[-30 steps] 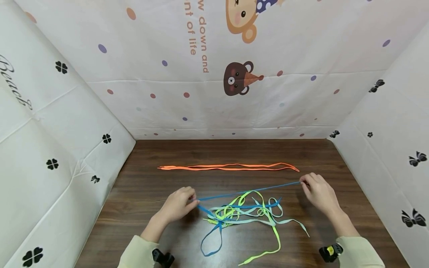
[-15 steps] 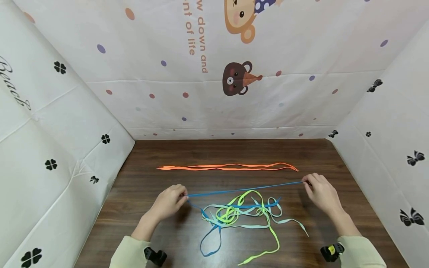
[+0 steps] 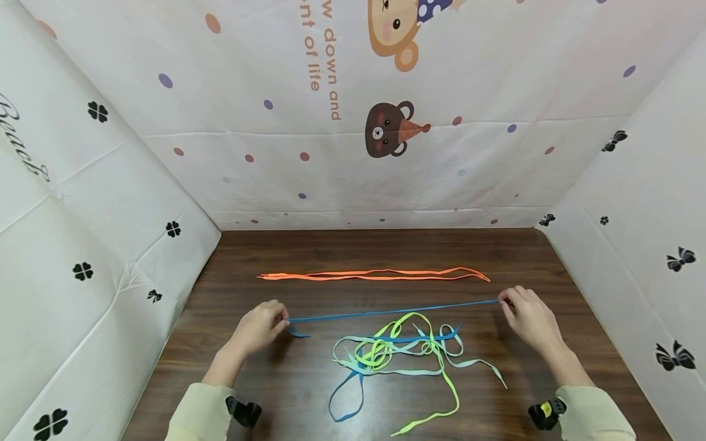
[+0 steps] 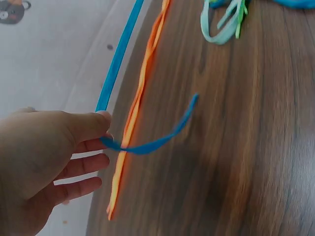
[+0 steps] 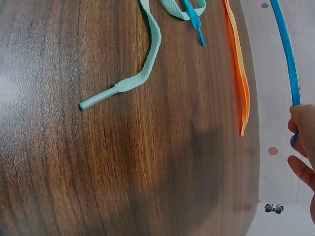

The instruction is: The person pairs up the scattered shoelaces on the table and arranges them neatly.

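Note:
A blue shoelace (image 3: 386, 311) is stretched taut between both hands, above the wooden table. My left hand (image 3: 259, 327) pinches it between thumb and forefinger, and a short loose tail (image 4: 157, 145) dangles from the grip in the left wrist view. At the other end my right hand (image 3: 526, 315) pinches the lace near its tip (image 5: 295, 138). Below the taut lace lies a loose tangle: a mint shoelace (image 3: 408, 372), a yellow-green shoelace (image 3: 453, 392) and another blue shoelace (image 3: 347, 418) with a loop toward the front.
Behind the taut lace an orange shoelace (image 3: 364, 277), folded lengthwise, lies straight across the wooden table (image 3: 309, 392). White printed sheets stand as a back wall (image 3: 309, 177), a left wall (image 3: 110, 245) and a right wall (image 3: 634, 257) around the table.
My left hand has moved left and slightly back, drawing the blue lace out of the tangle until only a short tail hangs free. My right hand has barely moved.

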`<state>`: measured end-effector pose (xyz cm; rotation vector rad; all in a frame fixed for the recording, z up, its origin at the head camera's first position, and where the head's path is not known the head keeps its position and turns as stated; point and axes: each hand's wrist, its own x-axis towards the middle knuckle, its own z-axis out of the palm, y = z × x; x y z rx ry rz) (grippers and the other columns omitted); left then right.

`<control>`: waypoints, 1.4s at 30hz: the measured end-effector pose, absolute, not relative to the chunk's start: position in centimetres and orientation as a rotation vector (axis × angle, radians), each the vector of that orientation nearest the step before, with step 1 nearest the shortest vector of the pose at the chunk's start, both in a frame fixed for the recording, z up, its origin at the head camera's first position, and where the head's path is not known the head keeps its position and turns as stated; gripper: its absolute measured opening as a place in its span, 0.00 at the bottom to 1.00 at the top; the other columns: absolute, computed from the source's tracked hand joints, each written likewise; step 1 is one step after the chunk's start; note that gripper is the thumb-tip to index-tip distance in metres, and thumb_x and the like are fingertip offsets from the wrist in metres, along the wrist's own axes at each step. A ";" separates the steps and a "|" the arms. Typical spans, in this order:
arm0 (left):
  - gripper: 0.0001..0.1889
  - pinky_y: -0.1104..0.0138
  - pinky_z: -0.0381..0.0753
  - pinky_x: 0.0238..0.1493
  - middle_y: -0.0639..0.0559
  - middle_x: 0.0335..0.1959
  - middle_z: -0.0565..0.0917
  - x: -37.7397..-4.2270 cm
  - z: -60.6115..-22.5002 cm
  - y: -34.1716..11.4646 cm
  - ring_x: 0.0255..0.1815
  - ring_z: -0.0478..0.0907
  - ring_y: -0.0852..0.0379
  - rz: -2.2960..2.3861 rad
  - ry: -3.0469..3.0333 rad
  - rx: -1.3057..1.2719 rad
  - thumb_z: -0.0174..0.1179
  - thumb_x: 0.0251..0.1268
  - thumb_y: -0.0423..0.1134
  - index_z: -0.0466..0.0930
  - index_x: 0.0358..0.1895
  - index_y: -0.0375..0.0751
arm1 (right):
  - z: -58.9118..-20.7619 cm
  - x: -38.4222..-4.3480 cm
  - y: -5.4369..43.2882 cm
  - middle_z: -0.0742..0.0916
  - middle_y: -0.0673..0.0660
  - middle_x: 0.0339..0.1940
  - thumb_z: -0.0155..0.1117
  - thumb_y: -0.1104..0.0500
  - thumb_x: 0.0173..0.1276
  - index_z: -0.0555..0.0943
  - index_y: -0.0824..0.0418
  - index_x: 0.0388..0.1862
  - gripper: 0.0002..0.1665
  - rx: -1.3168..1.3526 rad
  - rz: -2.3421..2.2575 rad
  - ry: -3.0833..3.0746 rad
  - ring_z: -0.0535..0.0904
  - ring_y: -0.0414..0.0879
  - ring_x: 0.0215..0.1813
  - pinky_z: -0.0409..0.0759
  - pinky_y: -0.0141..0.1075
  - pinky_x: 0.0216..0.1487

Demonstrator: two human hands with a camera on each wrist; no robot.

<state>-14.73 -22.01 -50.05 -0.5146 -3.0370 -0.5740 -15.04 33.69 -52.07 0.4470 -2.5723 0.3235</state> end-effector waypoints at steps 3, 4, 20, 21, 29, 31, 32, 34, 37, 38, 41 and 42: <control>0.06 0.67 0.69 0.28 0.61 0.26 0.73 -15.1 -50.4 -22.9 0.27 0.68 0.63 -0.581 -3.052 -0.490 0.63 0.57 0.37 0.74 0.27 0.50 | -52.1 -15.1 33.8 0.79 0.54 0.26 0.68 0.68 0.48 0.78 0.61 0.29 0.10 0.440 0.320 -2.575 0.73 0.49 0.29 0.71 0.42 0.25; 0.06 0.67 0.69 0.28 0.61 0.25 0.73 -15.2 -50.5 -23.1 0.26 0.67 0.63 -0.579 -3.054 -0.485 0.63 0.57 0.36 0.74 0.27 0.50 | -52.1 -15.1 33.8 0.79 0.54 0.26 0.68 0.69 0.48 0.78 0.61 0.29 0.10 0.440 0.318 -2.577 0.73 0.49 0.29 0.71 0.42 0.25; 0.02 0.65 0.71 0.26 0.54 0.29 0.79 -17.3 -51.1 -27.2 0.24 0.71 0.62 -0.526 -3.042 -0.416 0.60 0.58 0.32 0.81 0.33 0.40 | -52.8 -15.4 34.1 0.79 0.54 0.26 0.68 0.70 0.49 0.78 0.61 0.29 0.10 0.404 0.318 -2.611 0.73 0.49 0.29 0.70 0.40 0.24; 0.02 0.65 0.71 0.25 0.54 0.29 0.79 -17.4 -51.2 -27.4 0.24 0.71 0.62 -0.531 -3.046 -0.402 0.60 0.58 0.32 0.81 0.33 0.40 | -52.8 -15.5 34.2 0.79 0.54 0.26 0.68 0.69 0.49 0.78 0.61 0.29 0.10 0.403 0.318 -2.613 0.73 0.49 0.29 0.70 0.40 0.24; 0.04 0.65 0.69 0.21 0.50 0.32 0.81 -18.7 -51.6 -28.6 0.23 0.72 0.59 -0.540 -3.062 -0.266 0.58 0.59 0.32 0.82 0.34 0.42 | -53.2 -16.2 34.2 0.79 0.55 0.25 0.68 0.69 0.47 0.77 0.62 0.29 0.10 0.430 0.306 -2.597 0.73 0.50 0.28 0.69 0.41 0.24; 0.05 0.64 0.70 0.21 0.49 0.33 0.82 -19.0 -51.7 -28.8 0.23 0.73 0.58 -0.539 -3.062 -0.246 0.57 0.59 0.32 0.82 0.34 0.43 | -53.2 -16.5 34.1 0.79 0.54 0.25 0.68 0.69 0.48 0.77 0.61 0.29 0.10 0.429 0.303 -2.600 0.73 0.50 0.28 0.70 0.41 0.25; 0.06 0.63 0.70 0.22 0.48 0.34 0.82 -19.2 -51.8 -28.8 0.24 0.73 0.58 -0.539 -3.065 -0.230 0.57 0.59 0.32 0.83 0.35 0.43 | -53.2 -16.7 34.1 0.79 0.55 0.25 0.68 0.69 0.49 0.77 0.62 0.29 0.10 0.429 0.303 -2.603 0.73 0.50 0.28 0.70 0.41 0.25; 0.06 0.62 0.70 0.22 0.47 0.34 0.82 -19.5 -51.9 -28.9 0.24 0.74 0.57 -0.540 -3.068 -0.211 0.56 0.59 0.32 0.82 0.35 0.43 | -53.2 -16.9 33.9 0.79 0.54 0.26 0.67 0.69 0.50 0.77 0.61 0.29 0.09 0.423 0.308 -2.618 0.73 0.49 0.28 0.69 0.41 0.25; 0.05 0.61 0.71 0.22 0.47 0.34 0.83 -19.9 -52.2 -29.1 0.24 0.74 0.56 -0.538 -3.074 -0.159 0.57 0.60 0.34 0.82 0.35 0.43 | -53.2 -17.3 33.8 0.78 0.54 0.26 0.67 0.69 0.51 0.76 0.61 0.30 0.09 0.410 0.315 -2.639 0.72 0.48 0.28 0.68 0.39 0.24; 0.05 0.60 0.71 0.22 0.47 0.34 0.83 -20.0 -52.3 -29.1 0.24 0.74 0.55 -0.534 -3.077 -0.144 0.57 0.60 0.34 0.82 0.35 0.43 | -53.2 -17.4 33.7 0.78 0.54 0.25 0.67 0.69 0.51 0.76 0.61 0.30 0.09 0.410 0.320 -2.644 0.72 0.48 0.28 0.68 0.39 0.24; 0.04 0.59 0.71 0.21 0.47 0.32 0.83 -20.3 -52.5 -29.1 0.24 0.75 0.55 -0.523 -3.084 -0.091 0.57 0.61 0.36 0.81 0.35 0.43 | -53.2 -17.8 33.5 0.78 0.54 0.25 0.66 0.68 0.52 0.76 0.61 0.31 0.09 0.394 0.328 -2.668 0.71 0.48 0.28 0.68 0.39 0.24; 0.04 0.59 0.71 0.21 0.48 0.32 0.83 -20.4 -52.6 -29.1 0.24 0.75 0.55 -0.523 -3.089 -0.077 0.57 0.61 0.37 0.81 0.35 0.44 | -53.1 -17.9 33.5 0.78 0.54 0.25 0.66 0.68 0.53 0.76 0.61 0.31 0.09 0.386 0.332 -2.679 0.71 0.49 0.27 0.68 0.40 0.24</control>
